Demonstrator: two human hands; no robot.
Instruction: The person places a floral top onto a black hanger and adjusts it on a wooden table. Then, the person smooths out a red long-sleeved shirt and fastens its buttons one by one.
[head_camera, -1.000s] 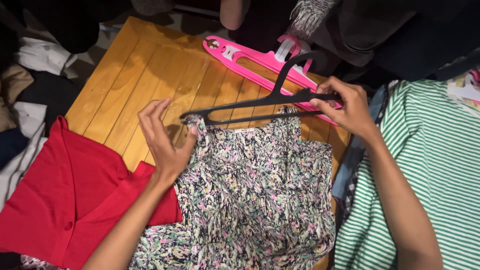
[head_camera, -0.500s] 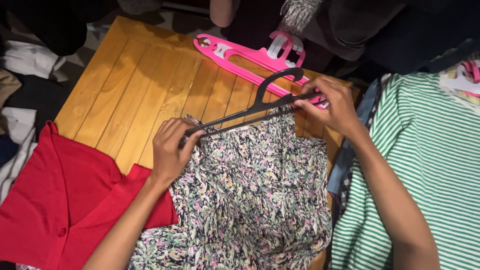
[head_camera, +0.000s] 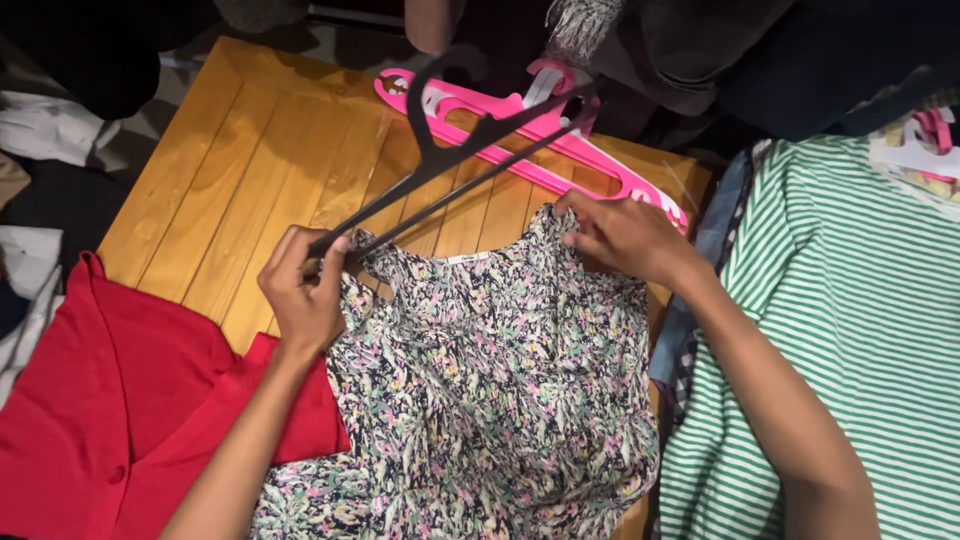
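Currently your left hand (head_camera: 305, 295) is clenched on one end of the black hanger (head_camera: 455, 165), which angles up over the wooden table (head_camera: 250, 170). Your right hand (head_camera: 625, 235) pinches the floral garment (head_camera: 490, 390) at its shoulder. Garment lies flat on the table between red cloth (head_camera: 120, 400) and green-striped shirt (head_camera: 840, 330). Pink hanger (head_camera: 560, 150) sits behind.

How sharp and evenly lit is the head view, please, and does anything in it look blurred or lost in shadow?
Head view: the floral patterned garment and orange wooden table are bright and sharp; the black plastic hanger looks slightly soft; the top edge sinks into dark shadow.
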